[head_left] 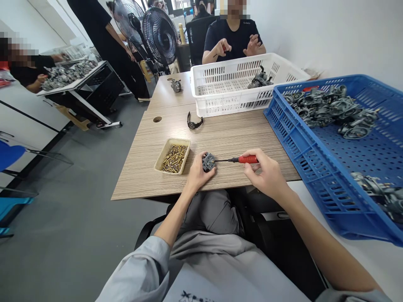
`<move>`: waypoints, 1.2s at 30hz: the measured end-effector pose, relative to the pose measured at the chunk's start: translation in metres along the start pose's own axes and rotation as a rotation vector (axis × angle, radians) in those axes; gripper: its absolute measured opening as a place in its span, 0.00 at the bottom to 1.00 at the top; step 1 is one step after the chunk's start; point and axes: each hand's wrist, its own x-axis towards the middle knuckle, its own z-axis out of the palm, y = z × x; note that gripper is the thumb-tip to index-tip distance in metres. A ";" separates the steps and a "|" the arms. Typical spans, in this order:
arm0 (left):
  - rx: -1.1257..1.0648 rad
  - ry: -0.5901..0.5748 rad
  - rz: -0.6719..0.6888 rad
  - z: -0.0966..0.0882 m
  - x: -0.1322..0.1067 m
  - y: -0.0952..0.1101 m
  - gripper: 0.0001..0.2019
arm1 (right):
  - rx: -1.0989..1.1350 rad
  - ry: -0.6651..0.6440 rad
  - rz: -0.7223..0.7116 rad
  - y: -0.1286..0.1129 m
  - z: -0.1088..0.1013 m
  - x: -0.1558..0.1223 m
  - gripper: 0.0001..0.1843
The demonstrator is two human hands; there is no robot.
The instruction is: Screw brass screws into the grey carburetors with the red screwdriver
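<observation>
My left hand [197, 173] is closed around a small grey metal part [208, 162], holding it on the wooden table [220, 136] near the front edge. My right hand [263, 172] grips a red-handled screwdriver [247, 159], and its thin shaft points left into the part. Just left of the part stands a beige tray of brass screws [173, 156].
A blue crate [317, 167] with several grey metal parts sits at my right. A white basket [220, 98] stands behind, and a person sits beyond it with both hands raised. A wristwatch [194, 123] lies mid-table. Fans and another worktable with people stand at the far left.
</observation>
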 end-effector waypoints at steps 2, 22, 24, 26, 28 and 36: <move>0.002 0.004 0.001 0.000 0.000 0.000 0.35 | 0.010 -0.004 -0.002 0.001 0.000 0.000 0.12; 0.017 0.026 0.028 0.003 0.000 -0.005 0.35 | -0.064 -0.092 0.049 0.001 -0.001 -0.002 0.14; 0.018 0.029 0.033 0.003 0.000 -0.005 0.35 | -0.077 -0.099 0.077 0.001 -0.002 -0.001 0.15; 0.018 0.034 0.032 0.003 0.000 -0.005 0.36 | -0.084 -0.101 0.098 0.003 -0.002 -0.001 0.13; 0.018 0.036 0.032 0.003 0.000 -0.005 0.36 | -0.069 -0.108 0.097 0.005 -0.002 -0.001 0.11; 0.032 0.042 0.032 0.004 0.000 -0.007 0.36 | -0.011 -0.141 0.024 0.010 -0.002 -0.001 0.05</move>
